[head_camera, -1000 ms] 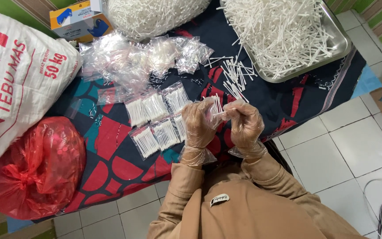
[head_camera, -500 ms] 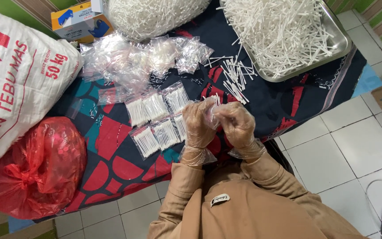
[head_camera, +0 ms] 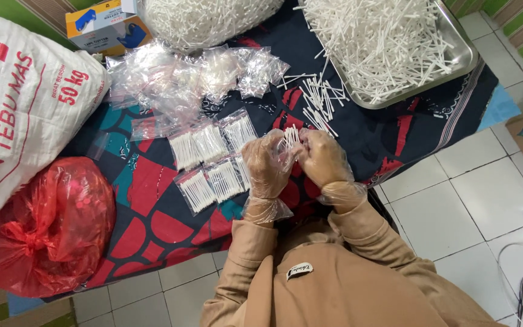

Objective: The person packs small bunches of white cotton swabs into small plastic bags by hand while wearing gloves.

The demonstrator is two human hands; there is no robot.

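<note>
My left hand [head_camera: 266, 163] and my right hand [head_camera: 324, 158], both in clear plastic gloves, are together over the patterned cloth [head_camera: 152, 206]. Between them they hold a small clear bag with a bundle of white cotton swabs [head_camera: 290, 138] sticking out of its top. Left of my hands lie several filled small bags of swabs [head_camera: 210, 163] in rows. Loose swabs [head_camera: 316, 100] lie just beyond my hands.
A metal tray [head_camera: 455, 57] heaped with white swabs sits at the far right. A pile of empty clear bags [head_camera: 183, 75] lies far left of centre. A large white sack [head_camera: 22, 115], a red plastic bag [head_camera: 46, 224] and a small cardboard box [head_camera: 107, 24] stand at the left. White tiled floor [head_camera: 455, 200] is on the right.
My hands stay in the same spot; the fingers have shifted slightly around the small bag and the swabs in it.
</note>
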